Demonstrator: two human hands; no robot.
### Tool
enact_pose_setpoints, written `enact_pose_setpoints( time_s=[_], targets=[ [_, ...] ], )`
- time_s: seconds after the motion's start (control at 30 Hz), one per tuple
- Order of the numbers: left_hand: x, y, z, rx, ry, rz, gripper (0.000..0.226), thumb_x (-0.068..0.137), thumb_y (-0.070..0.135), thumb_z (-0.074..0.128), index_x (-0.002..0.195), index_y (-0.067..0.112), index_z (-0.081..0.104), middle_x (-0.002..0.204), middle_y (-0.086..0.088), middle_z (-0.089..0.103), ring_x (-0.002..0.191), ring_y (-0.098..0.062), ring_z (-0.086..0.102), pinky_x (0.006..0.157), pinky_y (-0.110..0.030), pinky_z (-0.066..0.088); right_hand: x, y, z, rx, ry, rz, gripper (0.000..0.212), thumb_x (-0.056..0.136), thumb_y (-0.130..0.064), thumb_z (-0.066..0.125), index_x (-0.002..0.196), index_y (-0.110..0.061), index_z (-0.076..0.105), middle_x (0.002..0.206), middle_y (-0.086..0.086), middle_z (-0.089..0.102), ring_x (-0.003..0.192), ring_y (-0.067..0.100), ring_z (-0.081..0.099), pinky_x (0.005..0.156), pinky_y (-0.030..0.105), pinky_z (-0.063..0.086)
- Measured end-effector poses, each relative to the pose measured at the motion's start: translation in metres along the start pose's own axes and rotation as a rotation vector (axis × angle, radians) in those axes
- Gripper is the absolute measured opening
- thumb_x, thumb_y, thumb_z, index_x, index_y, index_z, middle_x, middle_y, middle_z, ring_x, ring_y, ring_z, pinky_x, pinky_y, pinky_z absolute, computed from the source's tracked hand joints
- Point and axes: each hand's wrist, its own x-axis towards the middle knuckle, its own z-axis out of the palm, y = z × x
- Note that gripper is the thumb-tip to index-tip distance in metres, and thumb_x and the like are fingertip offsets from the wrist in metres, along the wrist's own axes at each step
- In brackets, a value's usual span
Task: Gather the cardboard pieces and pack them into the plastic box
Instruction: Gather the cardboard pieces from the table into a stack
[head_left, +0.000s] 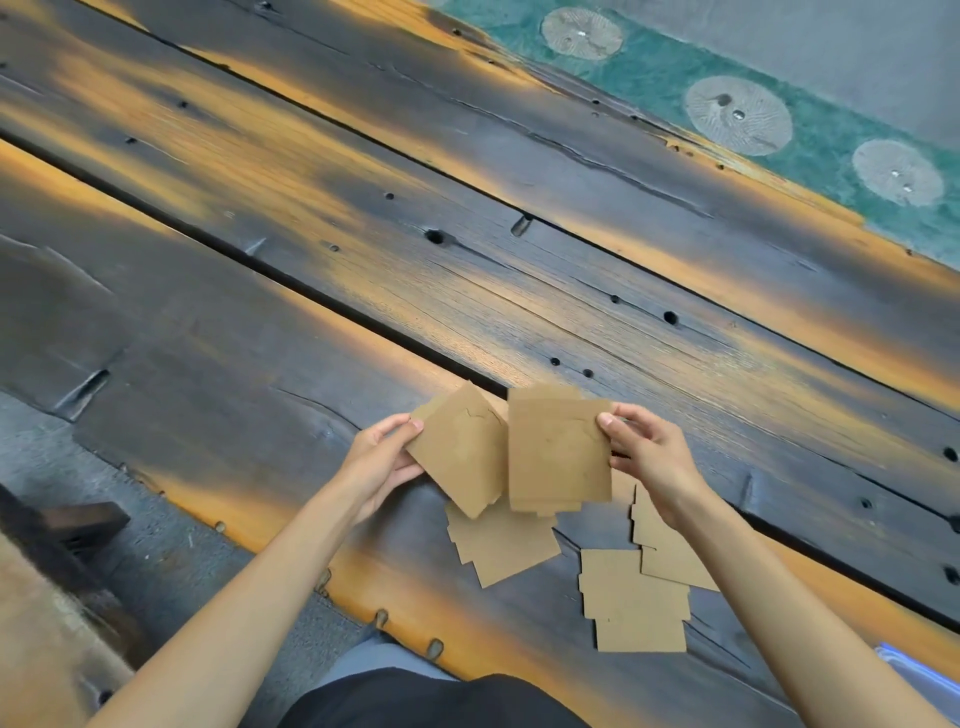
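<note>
Both hands (382, 457) (649, 452) grip flat brown notched cardboard pieces (558, 452).

Matt cardboard pieces (558, 452) — rough wood table (363, 270)

Plastic box (930, 675) cut off bottom-right

A single head-worn camera looks steeply down and forward from close above the worktop (311, 291), whose planks run diagonally across the frame. Both forearms enter from the bottom edge, and a strip of floor (857, 62) fills the upper right.
</note>
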Motion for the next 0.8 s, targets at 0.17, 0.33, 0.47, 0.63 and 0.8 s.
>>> enact_pose_setpoints(
  time_s=[0.17,0.33,0.47,0.63,0.8],
  targets=[
    [-0.013,-0.011,0.014,-0.063,-0.078,-0.009,0.029,0.098,0.024,0.063,0.121,0.007,0.067,0.111,-0.02,0.074,0.104,-0.03,0.073,0.082,-0.043,0.061,-0.018,-0.013,0.03,-0.113,-0.156,-0.06,0.01,0.095,-0.027,0.071,0.097,-0.03,0.08,0.098,-0.005,0.08,0.081,0.001,0.068,0.064,0.021,0.054],
    [-0.029,-0.021,0.018,-0.177,-0.18,0.024,0.037,0.094,0.031,0.065,0.124,0.01,0.069,0.122,-0.021,0.071,0.111,-0.033,0.07,0.083,-0.041,0.061,-0.027,-0.015,0.053,-0.138,-0.117,-0.078,0.01,0.092,-0.025,0.075,0.089,-0.032,0.082,0.092,-0.014,0.08,0.075,-0.006,0.069,0.055,0.01,0.05],
    [-0.037,-0.026,0.01,-0.25,-0.247,0.038,0.042,0.089,0.015,0.071,0.129,0.006,0.065,0.129,-0.022,0.067,0.115,-0.032,0.068,0.085,-0.037,0.06,-0.032,-0.013,0.064,-0.137,-0.088,-0.077,0.012,0.089,-0.024,0.078,0.088,-0.035,0.08,0.087,-0.016,0.08,0.075,-0.006,0.071,0.053,0.01,0.049],
    [-0.046,-0.031,-0.001,-0.215,-0.326,0.055,0.043,0.09,0.0,0.067,0.132,0.0,0.061,0.133,-0.022,0.064,0.122,-0.033,0.063,0.092,-0.035,0.058,-0.034,-0.007,0.079,-0.143,-0.044,-0.066,0.016,0.087,-0.023,0.08,0.103,-0.02,0.082,0.099,-0.008,0.08,0.085,0.006,0.071,0.055,0.014,0.053],
    [-0.051,-0.036,-0.01,-0.192,-0.3,0.065,0.04,0.091,0.0,0.065,0.131,-0.001,0.062,0.131,-0.022,0.066,0.122,-0.034,0.063,0.093,-0.037,0.058,-0.034,0.0,0.09,-0.178,0.014,-0.063,0.016,0.082,-0.026,0.085,0.093,-0.015,0.082,0.096,0.001,0.077,0.084,0.012,0.07,0.054,0.015,0.053]
  ],
)
